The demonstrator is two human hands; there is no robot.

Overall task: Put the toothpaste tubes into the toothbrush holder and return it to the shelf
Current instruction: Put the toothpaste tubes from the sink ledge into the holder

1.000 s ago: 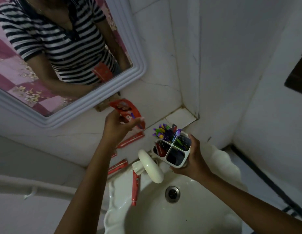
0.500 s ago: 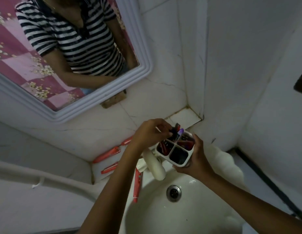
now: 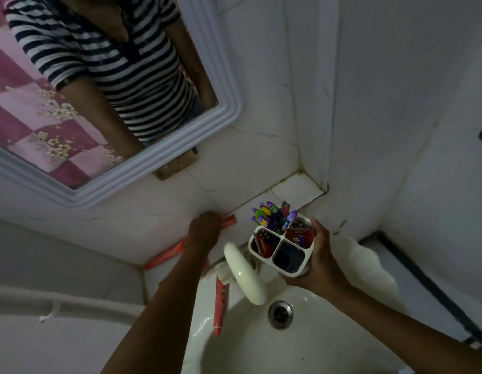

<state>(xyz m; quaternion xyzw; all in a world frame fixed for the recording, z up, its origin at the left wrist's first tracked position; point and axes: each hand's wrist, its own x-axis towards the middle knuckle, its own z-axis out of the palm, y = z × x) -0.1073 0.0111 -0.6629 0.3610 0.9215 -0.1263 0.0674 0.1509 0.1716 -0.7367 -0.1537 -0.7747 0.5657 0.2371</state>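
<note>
A: What changed in the last second?

B: The left hand (image 3: 203, 229) has left the toothbrush holder (image 3: 281, 245) and gone to the ledge (image 3: 296, 188) at the centre of the frame. The wide red tube it carried before now stands in the holder's upper right compartment. The fingers close on a red toothpaste tube (image 3: 229, 221) lying against the wall.

A: And the holder?

B: The right hand (image 3: 319, 261) grasps it from the side and below, upright, above the sink (image 3: 369, 261), right of centre. Toothbrushes (image 3: 269, 214) fill the upper compartment, and the lower one looks empty.

A: So the task is only partly done?

B: It seems so. Another tube (image 3: 167, 255) lies on the ledge left of the arm, and one more (image 3: 220, 303) lies on the sink's rim at lower centre.

A: Is there room to move?

B: The tap (image 3: 244, 271) stands just beside the holder and between the two hands, so the tube probably must pass over it. The corner of the ledge at upper right is bare.
</note>
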